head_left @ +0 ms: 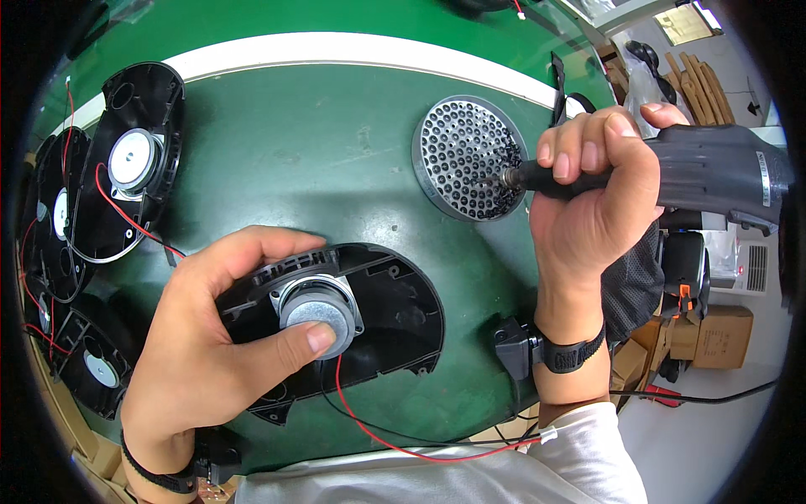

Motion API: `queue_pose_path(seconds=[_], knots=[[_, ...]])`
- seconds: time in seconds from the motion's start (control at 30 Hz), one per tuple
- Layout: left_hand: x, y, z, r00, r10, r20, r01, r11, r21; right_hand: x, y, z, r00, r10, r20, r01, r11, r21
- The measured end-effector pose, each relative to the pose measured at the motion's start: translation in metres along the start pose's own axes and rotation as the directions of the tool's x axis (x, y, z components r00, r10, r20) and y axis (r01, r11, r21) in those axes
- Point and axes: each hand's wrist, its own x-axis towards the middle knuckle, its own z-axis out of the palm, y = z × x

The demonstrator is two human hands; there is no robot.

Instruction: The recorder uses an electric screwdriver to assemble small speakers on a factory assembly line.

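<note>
My left hand (227, 328) grips a black plastic speaker housing (403, 311) that lies on the green table in front of me. Its thumb presses on the round grey magnet of the speaker driver (319, 315) seated in the housing, while the fingers wrap over the far edge. A red and a black wire trail from the driver to a white plug near my right sleeve. In my right hand (596, 176) is a dark electric screwdriver (714, 172), held level. Its tip points left, over a round grey tray (424, 172) with many holes and small dark screws heaped at its right side.
Several more black speaker housings (92, 202) with drivers and red wires crowd the table's left side. A white strip (336, 49) borders the table at the back. Cardboard boxes (712, 336) stand on the floor at the right. A black cable (697, 396) runs beside my right forearm.
</note>
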Motion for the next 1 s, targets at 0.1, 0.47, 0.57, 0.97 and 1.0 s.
queue_pose_path(seconds=[0.1,0.47,0.57,0.97,1.0], knots=[[0.000,0.001,0.000,1.000,-0.007,0.003,0.007,1.000,-0.012,0.000,0.002,0.002,1.000,0.014,-0.002,-0.014,1.000,0.005],[-0.001,0.000,-0.001,1.000,-0.015,0.005,0.015,1.000,-0.019,-0.001,-0.002,0.003,0.999,0.009,-0.041,-0.010,1.000,-0.010],[0.001,-0.001,-0.001,1.000,0.016,0.012,-0.016,1.000,0.001,0.000,-0.002,-0.001,0.999,0.029,0.016,-0.028,0.999,-0.043],[-0.003,-0.005,-0.003,0.949,0.308,-0.062,-0.273,0.906,0.322,0.002,-0.042,0.003,0.993,-0.006,0.120,-0.020,0.978,0.208],[-0.005,-0.002,-0.003,0.928,0.371,-0.026,-0.339,0.874,0.348,0.003,-0.051,0.004,0.980,-0.040,0.194,-0.005,0.974,0.227]])
